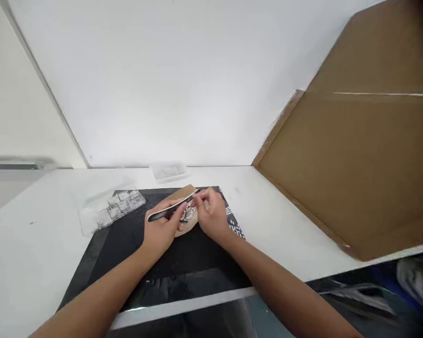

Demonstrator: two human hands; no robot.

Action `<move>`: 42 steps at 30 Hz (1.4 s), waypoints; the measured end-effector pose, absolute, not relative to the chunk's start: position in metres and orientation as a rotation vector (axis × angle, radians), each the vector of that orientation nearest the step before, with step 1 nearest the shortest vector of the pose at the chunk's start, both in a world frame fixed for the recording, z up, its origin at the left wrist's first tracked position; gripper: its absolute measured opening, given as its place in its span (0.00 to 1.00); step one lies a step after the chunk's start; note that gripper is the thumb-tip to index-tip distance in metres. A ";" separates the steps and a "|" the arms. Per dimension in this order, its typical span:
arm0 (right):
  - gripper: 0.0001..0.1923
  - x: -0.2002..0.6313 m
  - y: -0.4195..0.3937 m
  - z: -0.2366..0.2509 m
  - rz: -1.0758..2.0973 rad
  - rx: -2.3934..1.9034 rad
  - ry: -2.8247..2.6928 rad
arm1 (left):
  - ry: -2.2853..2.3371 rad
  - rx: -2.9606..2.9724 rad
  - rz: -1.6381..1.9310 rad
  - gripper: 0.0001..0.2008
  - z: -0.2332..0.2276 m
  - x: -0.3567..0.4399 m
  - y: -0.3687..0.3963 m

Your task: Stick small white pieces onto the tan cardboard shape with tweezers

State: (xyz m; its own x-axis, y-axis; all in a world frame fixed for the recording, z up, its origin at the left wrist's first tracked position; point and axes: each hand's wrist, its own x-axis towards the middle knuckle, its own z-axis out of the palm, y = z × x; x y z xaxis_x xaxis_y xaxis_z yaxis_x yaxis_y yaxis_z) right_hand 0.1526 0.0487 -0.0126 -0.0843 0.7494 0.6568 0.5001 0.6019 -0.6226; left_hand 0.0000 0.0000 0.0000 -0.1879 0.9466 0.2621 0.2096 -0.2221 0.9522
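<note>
My left hand [162, 227] holds a small tan board with a dark edge [172, 203], tilted up over the black mat [134, 244]. My right hand [211, 216] is close beside it, fingers pinched at the board's right end, where small pale and dark pieces [187, 215] lie on a tan surface. Whether the right fingers hold a piece I cannot tell. Both hands rest low over the mat's far half.
A clear compartment box [113, 209] with several small parts lies left of the hands. A small clear container [168, 171] stands by the wall. A large cardboard sheet [356, 155] leans at the right. The white table's front edge [183, 305] is near me.
</note>
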 end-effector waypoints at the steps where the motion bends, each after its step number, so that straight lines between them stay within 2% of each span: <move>1: 0.11 0.151 0.048 -0.012 0.275 -1.020 -1.756 | 1.387 1.434 1.469 0.14 0.001 -0.002 0.000; 26: 0.10 0.160 0.049 -0.012 0.221 -1.027 -1.746 | 1.384 1.496 1.534 0.13 0.001 -0.001 -0.003; 35: 0.09 0.162 0.053 -0.012 0.105 -1.046 -1.726 | 1.379 1.477 1.537 0.14 0.000 0.000 -0.002; 42: 0.09 0.155 0.049 -0.012 0.151 -0.976 -1.807 | 1.394 1.497 1.546 0.14 -0.001 -0.001 -0.001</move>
